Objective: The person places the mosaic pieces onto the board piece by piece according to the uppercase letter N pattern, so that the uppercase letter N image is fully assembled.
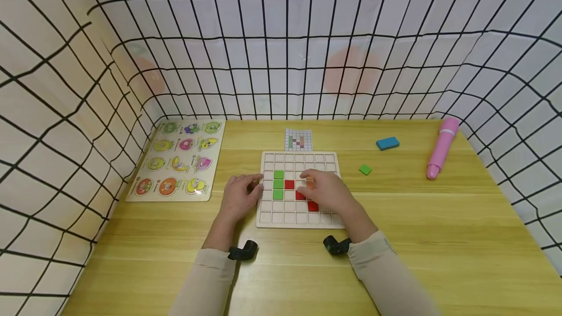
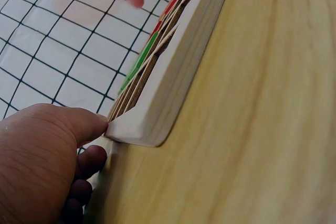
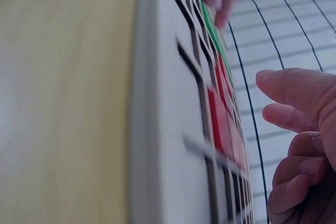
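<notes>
A pale wooden grid board point(image 1: 269, 218) lies flat on the table, with green tiles point(image 1: 278, 184) in one column and red tiles point(image 1: 289, 185) stepping down to the right. My left hand point(image 1: 238, 195) touches the board's left edge with its fingertips. Over the board's right half hovers my right hand point(image 1: 328, 190), its thumb and forefinger apart and nothing visible between them. Part of an orange tile point(image 1: 311, 183) shows under that hand, which hides several cells. In the right wrist view, the right hand's fingers point(image 3: 300, 174) are loosely bent above the tiles.
A small pattern card point(image 1: 298, 139) sits behind the board. To the right lie a loose green tile point(image 1: 365, 169), a blue block point(image 1: 388, 143) and a pink stick with a rounded end point(image 1: 441, 150). A fruit picture board point(image 1: 206, 179) lies left. Black wire mesh point(image 1: 287, 57) surrounds the table.
</notes>
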A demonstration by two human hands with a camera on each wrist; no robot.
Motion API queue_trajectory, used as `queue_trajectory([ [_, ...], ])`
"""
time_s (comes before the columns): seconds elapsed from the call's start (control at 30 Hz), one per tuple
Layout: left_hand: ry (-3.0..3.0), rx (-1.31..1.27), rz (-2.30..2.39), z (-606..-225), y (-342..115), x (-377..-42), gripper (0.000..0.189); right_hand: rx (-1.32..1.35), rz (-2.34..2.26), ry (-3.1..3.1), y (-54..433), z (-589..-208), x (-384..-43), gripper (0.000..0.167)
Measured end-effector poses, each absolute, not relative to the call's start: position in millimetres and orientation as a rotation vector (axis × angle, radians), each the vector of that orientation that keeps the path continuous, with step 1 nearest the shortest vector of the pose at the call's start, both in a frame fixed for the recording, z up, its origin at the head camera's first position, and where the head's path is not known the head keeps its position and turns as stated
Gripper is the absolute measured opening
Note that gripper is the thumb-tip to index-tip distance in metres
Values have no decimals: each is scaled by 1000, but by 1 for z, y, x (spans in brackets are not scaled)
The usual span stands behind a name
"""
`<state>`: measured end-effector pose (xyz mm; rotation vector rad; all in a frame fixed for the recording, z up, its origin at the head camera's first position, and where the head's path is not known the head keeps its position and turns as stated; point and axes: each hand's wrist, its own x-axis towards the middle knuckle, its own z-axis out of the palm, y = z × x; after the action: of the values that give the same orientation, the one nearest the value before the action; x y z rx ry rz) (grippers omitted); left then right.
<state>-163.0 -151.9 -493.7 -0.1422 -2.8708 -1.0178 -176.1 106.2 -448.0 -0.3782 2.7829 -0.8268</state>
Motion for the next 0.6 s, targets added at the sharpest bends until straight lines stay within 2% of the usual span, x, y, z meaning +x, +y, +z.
queue_trajectory([
  [0.33, -2878, -139, -1020, -494, -153, -164, 33, -70, -817, 2775, 163, -447, -189, 48],
  [0.6, -2861, -142, -1032, -494, -151, -163, 33, -39, -840, 2814, 213, -451, -198, 55],
])
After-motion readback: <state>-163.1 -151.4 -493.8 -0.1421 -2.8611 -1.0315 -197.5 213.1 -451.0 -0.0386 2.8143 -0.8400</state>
